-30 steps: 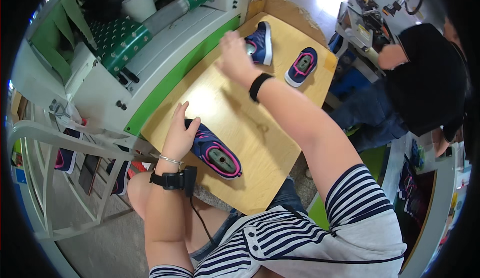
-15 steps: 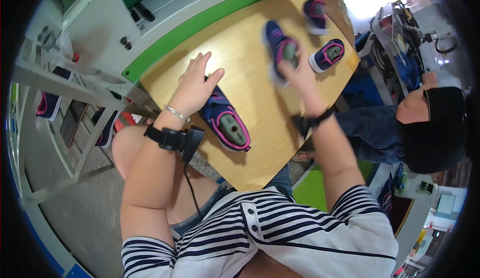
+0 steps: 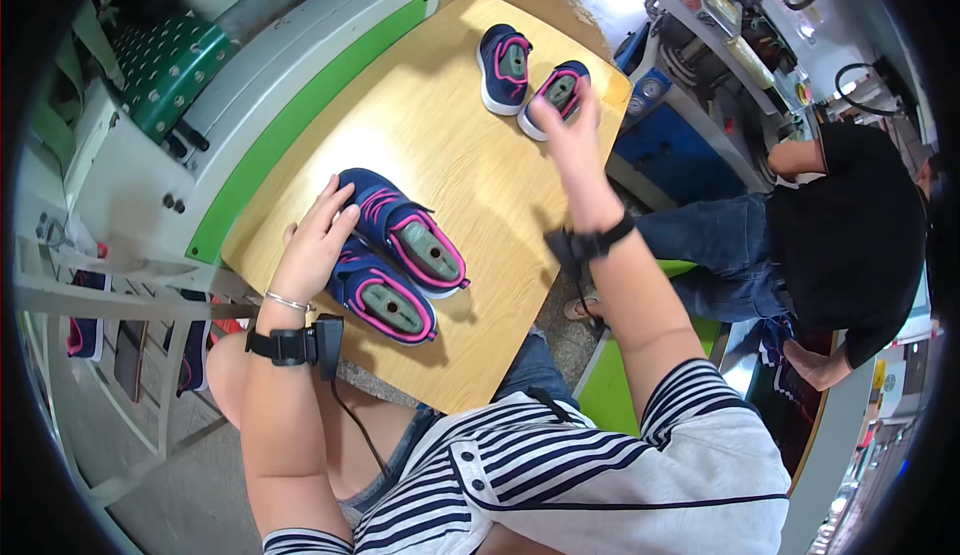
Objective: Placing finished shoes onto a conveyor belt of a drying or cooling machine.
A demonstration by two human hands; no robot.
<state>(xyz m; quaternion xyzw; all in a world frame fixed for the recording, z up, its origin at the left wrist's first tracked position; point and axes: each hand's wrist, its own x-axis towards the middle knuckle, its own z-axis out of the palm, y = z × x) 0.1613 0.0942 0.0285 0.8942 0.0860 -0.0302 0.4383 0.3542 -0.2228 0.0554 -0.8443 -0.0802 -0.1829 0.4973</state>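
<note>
Two navy shoes with pink trim lie side by side on the wooden board. The upper shoe (image 3: 400, 225) has laces and shows a grey-green insert in its opening; the lower shoe (image 3: 378, 295) looks alike. At their toe ends rests my left hand (image 3: 315, 245), fingers stretched out and touching the upper toe. Toward the board's far right corner, my right hand (image 3: 575, 145) has its thumb and fingers on either side of another navy shoe (image 3: 560, 90), hiding part of it. A fourth shoe (image 3: 503, 67) stands just left of that one.
The wooden board (image 3: 470, 355) borders a green-edged machine (image 3: 320, 125) on the left. A co-worker in black (image 3: 860, 245) stands at the right beside equipment. A white metal rack (image 3: 130, 395) with more shoes is low on the left.
The shoe my right hand carried now lies beside the near one. My right hand has let it go and moved to a far shoe. My view has turned and shifted.
</note>
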